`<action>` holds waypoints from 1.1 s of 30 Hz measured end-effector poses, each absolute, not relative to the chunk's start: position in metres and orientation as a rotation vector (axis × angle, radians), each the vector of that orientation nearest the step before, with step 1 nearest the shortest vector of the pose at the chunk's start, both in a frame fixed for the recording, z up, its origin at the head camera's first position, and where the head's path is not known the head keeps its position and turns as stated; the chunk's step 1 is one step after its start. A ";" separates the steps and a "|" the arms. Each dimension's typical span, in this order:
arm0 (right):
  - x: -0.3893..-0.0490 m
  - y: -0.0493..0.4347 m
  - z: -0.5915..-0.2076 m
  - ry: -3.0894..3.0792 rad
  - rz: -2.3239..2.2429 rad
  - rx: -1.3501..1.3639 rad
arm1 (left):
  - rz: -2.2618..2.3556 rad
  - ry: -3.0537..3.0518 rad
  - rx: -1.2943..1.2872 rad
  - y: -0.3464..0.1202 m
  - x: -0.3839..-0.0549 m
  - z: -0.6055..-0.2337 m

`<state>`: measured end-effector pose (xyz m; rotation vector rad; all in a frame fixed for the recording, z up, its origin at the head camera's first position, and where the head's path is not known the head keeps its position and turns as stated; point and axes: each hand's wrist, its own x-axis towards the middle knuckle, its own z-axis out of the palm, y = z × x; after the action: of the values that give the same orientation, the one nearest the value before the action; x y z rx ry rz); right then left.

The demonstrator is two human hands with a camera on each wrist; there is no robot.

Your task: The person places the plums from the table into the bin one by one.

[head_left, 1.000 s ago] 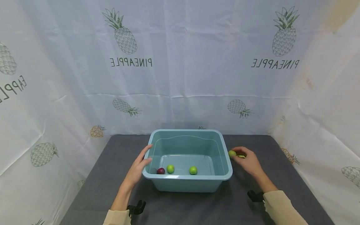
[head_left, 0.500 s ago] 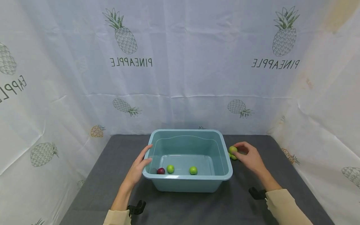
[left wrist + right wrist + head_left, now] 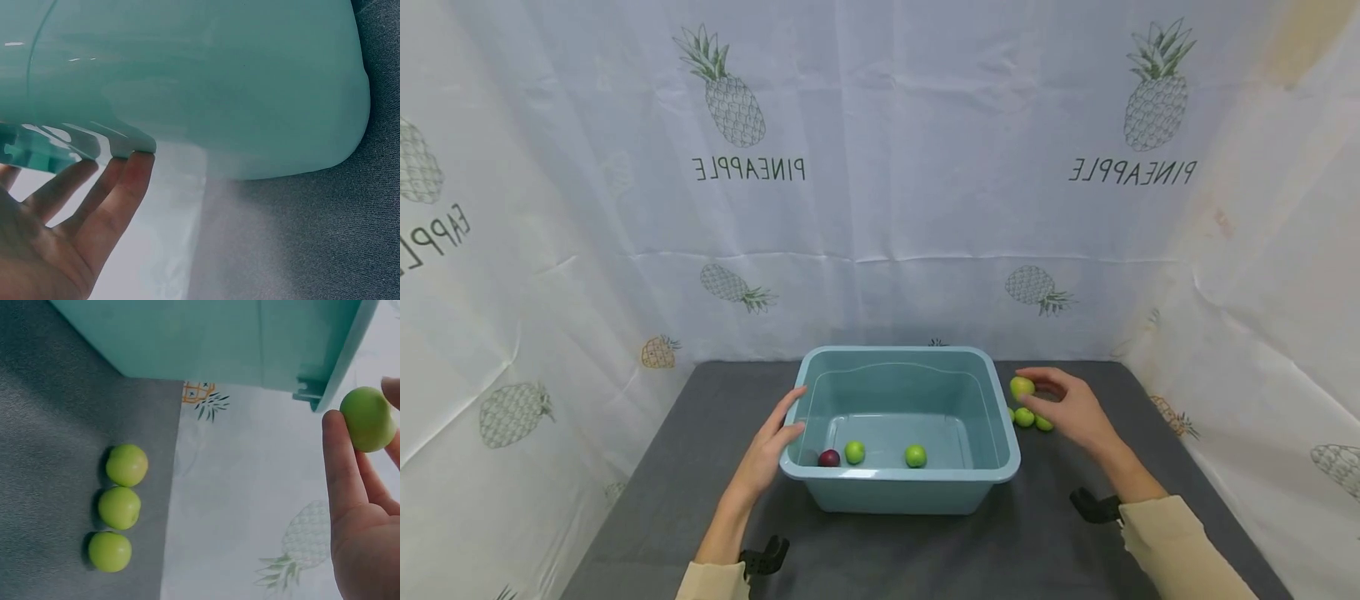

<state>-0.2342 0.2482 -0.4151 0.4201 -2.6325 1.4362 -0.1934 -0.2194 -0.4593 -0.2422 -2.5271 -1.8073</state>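
A blue-green plastic basin point(image 3: 899, 474) stands mid-table, holding two green plums, one at its left point(image 3: 854, 452) and one near its middle point(image 3: 915, 455), plus a dark red plum point(image 3: 829, 458). My left hand point(image 3: 767, 448) grips the basin's left rim; in the left wrist view its fingertips point(image 3: 142, 156) meet the underside of the lip. Just beyond the basin's right side, my right hand point(image 3: 1072, 410) pinches another green plum point(image 3: 367, 419) between thumb and fingers, raised off the table. Below it, three green plums point(image 3: 119, 507) lie in a row on the cloth.
The table has a dark grey cover point(image 3: 685, 500). White curtain point(image 3: 917, 208) with pineapple prints hangs behind it and on both sides. The basin's right wall point(image 3: 206, 344) rises close beside the right hand.
My right hand has lifted a green plum up from the others beside the basin, uncovering the ones on the table. The left hand and the basin have stayed in place.
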 end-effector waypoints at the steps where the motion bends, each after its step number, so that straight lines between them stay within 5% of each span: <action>1: -0.234 0.248 -0.413 -2.640 1.434 0.420 | -1.811 -2.527 -0.240 -0.219 -0.193 -0.459; 33: -0.244 0.196 -0.359 -2.660 1.471 0.623 | -1.843 -2.517 -0.232 -0.219 -0.193 -0.459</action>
<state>-0.2438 0.1957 -0.3591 0.6228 -2.6597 1.4708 -0.1926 -0.2192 -0.4592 -0.2319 -2.5173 -1.8434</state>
